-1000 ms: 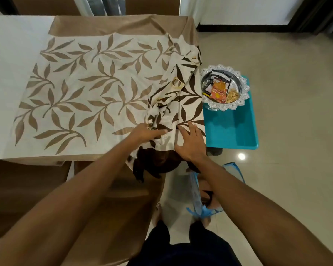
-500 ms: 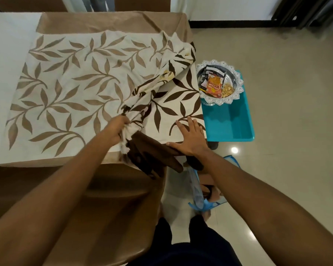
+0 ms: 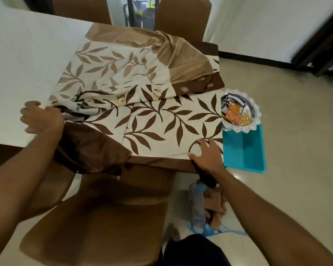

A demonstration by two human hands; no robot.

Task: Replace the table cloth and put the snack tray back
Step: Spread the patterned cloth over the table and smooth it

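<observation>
A cream table cloth (image 3: pixel 167 121) with dark brown leaves and a dark brown border lies partly unfolded over the table's right end. Under it shows a paler cloth (image 3: pixel 96 70) with light brown leaves and a tan border. My left hand (image 3: pixel 40 117) grips a bunched fold of the dark-leaf cloth at the left. My right hand (image 3: pixel 207 154) presses flat on the cloth at the table's near right corner. The silver snack tray (image 3: pixel 254 114), holding packets and nuts, sits on a teal stool (image 3: pixel 242 150) right of the table.
The table's left part carries a plain white cover (image 3: pixel 17 60). A brown chair (image 3: pixel 108 212) stands right in front of me, two more at the far side. A blue bag (image 3: pixel 198 210) with brown cloth sits on the floor by my feet.
My left hand has pulled the bunched dark-leaf cloth leftward across the table, spreading it wider. My right hand slid to the near right corner. The view tilted.
</observation>
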